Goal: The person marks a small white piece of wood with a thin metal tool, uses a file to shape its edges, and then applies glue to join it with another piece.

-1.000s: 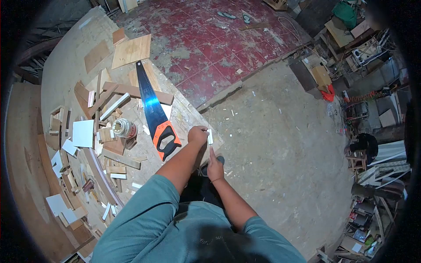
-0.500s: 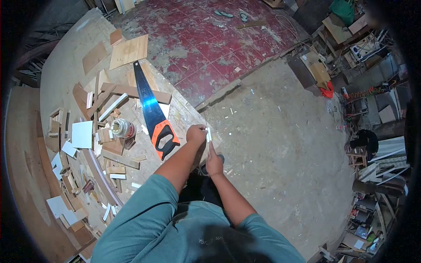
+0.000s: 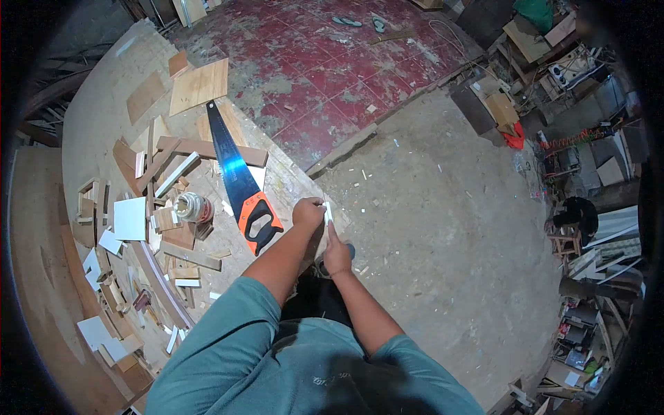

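Observation:
In the head view, both of my hands meet at the table's right-hand edge, around a short white strip (image 3: 328, 211). My right hand (image 3: 337, 256) grips the strip's lower end from below, one finger stretched along it. Beside the strip's upper end, my left hand (image 3: 308, 213) is closed, its fingertips by the strip. A thin sliver stands up at these fingertips, too small to name. Left of my hands lies a handsaw (image 3: 237, 173) with an orange and black handle, flat on the table. A glass jar (image 3: 194, 207) with a pale rim stands farther left.
The wooden worktable (image 3: 283, 176) carries several wood offcuts, white pieces and a square board (image 3: 199, 86). Small white scraps dot the concrete floor (image 3: 443, 228). Beyond are red tiles (image 3: 311, 76) with a pair of sandals (image 3: 346, 21). Clutter lines the right side.
The view has shifted slightly. My hands stay at the table edge with the white strip between them, almost unmoved. The saw and jar lie as before.

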Motion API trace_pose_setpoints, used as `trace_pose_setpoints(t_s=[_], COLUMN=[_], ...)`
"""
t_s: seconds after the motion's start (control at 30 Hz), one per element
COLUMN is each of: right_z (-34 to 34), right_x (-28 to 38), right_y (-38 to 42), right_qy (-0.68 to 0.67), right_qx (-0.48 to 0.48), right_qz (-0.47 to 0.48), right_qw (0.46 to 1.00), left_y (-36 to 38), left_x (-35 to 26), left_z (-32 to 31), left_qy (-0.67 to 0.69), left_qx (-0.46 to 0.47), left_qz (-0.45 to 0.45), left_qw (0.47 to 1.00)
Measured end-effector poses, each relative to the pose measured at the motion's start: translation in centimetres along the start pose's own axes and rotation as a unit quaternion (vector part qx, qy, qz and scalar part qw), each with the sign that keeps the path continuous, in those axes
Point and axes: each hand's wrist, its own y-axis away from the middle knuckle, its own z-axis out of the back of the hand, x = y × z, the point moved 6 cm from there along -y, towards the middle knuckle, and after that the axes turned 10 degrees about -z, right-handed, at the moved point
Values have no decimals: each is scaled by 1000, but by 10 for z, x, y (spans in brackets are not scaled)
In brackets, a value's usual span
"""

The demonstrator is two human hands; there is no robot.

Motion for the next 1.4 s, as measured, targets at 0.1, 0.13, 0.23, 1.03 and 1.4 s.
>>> trace_pose_setpoints(t_s=[0.1, 0.13, 0.23, 1.03, 1.4], right_z=[5, 5, 8, 101, 134], right_x=[1, -8, -45, -64, -24], right_y=[6, 16, 82, 153, 134], right_qy=[-16, -15, -15, -121, -409], right_qx=[6, 4, 37, -26, 101], right_qz=[-4, -5, -18, -17, -69], right_qw=[1000, 1000, 999, 992, 904], left_y=[-1, -1, -1, 44, 147], left_x=[4, 5, 5, -42, -124], left_z=[-3, -4, -3, 18, 134], left_qy=[20, 21, 21, -37, 323], left_qx=[5, 6, 3, 36, 74], left_qz=[11, 9, 3, -140, -218], left_qw=[1000, 1000, 1000, 989, 918])
